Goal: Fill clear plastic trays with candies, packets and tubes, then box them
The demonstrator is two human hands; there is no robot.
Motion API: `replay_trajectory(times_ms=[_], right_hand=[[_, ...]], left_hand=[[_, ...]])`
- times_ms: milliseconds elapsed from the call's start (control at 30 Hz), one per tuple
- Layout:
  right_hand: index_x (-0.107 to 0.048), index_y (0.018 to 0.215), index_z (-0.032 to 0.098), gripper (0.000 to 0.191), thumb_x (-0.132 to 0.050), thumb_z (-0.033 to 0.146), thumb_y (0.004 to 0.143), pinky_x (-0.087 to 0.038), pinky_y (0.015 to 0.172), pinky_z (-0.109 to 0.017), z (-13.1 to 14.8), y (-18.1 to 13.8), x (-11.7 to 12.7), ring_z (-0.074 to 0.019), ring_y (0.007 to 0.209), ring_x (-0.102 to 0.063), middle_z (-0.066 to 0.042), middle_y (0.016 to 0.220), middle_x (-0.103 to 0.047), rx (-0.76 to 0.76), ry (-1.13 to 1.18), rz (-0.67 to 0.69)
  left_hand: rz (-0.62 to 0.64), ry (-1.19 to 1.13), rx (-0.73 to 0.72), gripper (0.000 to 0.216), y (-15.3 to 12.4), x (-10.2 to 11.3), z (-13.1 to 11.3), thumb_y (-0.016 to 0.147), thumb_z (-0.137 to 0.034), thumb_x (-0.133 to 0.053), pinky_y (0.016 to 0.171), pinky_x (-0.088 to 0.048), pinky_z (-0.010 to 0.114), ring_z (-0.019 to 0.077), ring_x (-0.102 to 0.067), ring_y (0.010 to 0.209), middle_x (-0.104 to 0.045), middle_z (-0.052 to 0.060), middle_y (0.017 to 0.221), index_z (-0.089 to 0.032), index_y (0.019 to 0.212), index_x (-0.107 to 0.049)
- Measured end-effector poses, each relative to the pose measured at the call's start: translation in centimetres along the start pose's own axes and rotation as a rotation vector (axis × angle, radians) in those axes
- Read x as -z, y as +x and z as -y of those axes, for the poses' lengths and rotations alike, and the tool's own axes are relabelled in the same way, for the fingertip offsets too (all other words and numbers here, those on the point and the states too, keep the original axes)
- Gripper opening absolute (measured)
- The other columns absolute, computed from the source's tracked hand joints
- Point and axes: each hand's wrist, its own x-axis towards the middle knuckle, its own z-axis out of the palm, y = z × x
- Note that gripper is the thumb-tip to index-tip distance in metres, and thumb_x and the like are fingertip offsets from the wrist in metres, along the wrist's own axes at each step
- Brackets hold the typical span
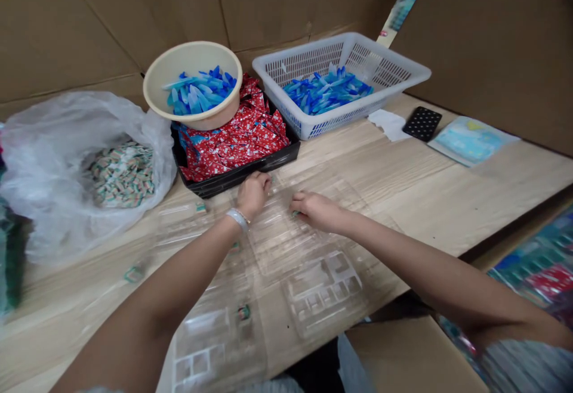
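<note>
Clear plastic trays (322, 285) with moulded compartments lie side by side on the wooden table. My left hand (254, 193) is over the far part of the trays, beside the black box. Its fingers are pinched together, and what they hold, if anything, is hidden. Over the tray to its right, my right hand (317, 211) has thumb and fingers closed on a small greenish piece, mostly covered by the fingertips. Similar small green-and-beige pieces sit in other trays: one piece (243, 312) at the near side, another piece (133, 274) at the left.
At the left stands a plastic bag (40, 172) with many small pieces (123, 175). A black box (242, 173) holds red packets (233, 151); a cream bowl (154, 92) of blue sticks rests on them. Right of it are a white basket (322, 127), a dotted black object (422, 123) and a blue packet (470, 139).
</note>
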Motion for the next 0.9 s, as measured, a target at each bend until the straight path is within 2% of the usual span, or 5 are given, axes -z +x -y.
replay_trajectory(times_ms=[200, 367, 500, 667, 900], right_hand=[[-0.058, 0.086, 0.015, 0.014, -0.052, 0.011, 0.074, -0.036, 0.068, -0.026, 0.0, 0.1, -0.3, -0.0171, 0.081, -0.049, -0.007, 0.085, -0.056, 0.026, -0.085, -0.032], [-0.059, 0.084, 0.014, 0.012, -0.052, 0.010, 0.075, -0.037, 0.066, -0.025, -0.2, -0.4, -0.1, -0.0150, 0.078, -0.049, -0.007, 0.085, -0.054, 0.002, 0.008, -0.052], [-0.061, 0.078, 0.014, 0.014, -0.048, 0.016, 0.079, -0.036, 0.068, -0.026, -0.6, -0.8, -0.6, -0.0152, 0.076, -0.049, -0.007, 0.082, -0.054, -0.008, -0.002, -0.120], [-0.061, 0.080, 0.013, 0.020, -0.042, 0.015, 0.081, -0.036, 0.067, -0.025, -0.8, -1.5, -0.9, -0.0153, 0.076, -0.049, -0.008, 0.080, -0.055, -0.069, 0.043, -0.237], [-0.061, 0.072, 0.013, 0.016, -0.046, 0.014, 0.078, -0.037, 0.065, -0.025, 0.1, -2.1, -1.8, -0.0153, 0.072, -0.049, -0.007, 0.075, -0.053, -0.176, 0.066, -0.235]], left_hand=[[0.029, 0.001, 0.040, 0.025, -0.3, 0.0, 0.4, 0.083, -0.026, -0.039, 0.071, -0.040, 0.026, 0.0158, -0.052, 0.082, -0.055, 0.005, 0.102, -0.020, 0.090, -0.062], [0.057, 0.078, -0.115, 0.029, -0.7, 0.7, 0.3, 0.085, -0.026, -0.037, 0.085, -0.034, 0.033, 0.0209, -0.042, 0.102, -0.051, 0.006, 0.116, -0.021, 0.107, -0.055], [0.095, 0.133, -0.167, 0.030, -1.3, 1.5, -0.3, 0.084, -0.028, -0.040, 0.085, -0.033, 0.037, 0.0237, -0.040, 0.105, -0.049, 0.006, 0.120, -0.019, 0.110, -0.053], [0.112, -0.025, -0.286, 0.022, -3.9, 2.5, -1.9, 0.083, -0.024, -0.042, 0.082, -0.037, 0.033, 0.0195, -0.045, 0.094, -0.055, 0.006, 0.099, -0.020, 0.094, -0.061], [0.168, -0.157, -0.336, 0.020, -5.9, 0.8, -3.9, 0.082, -0.022, -0.043, 0.075, -0.041, 0.030, 0.0172, -0.046, 0.083, -0.054, 0.006, 0.084, -0.017, 0.080, -0.062]])
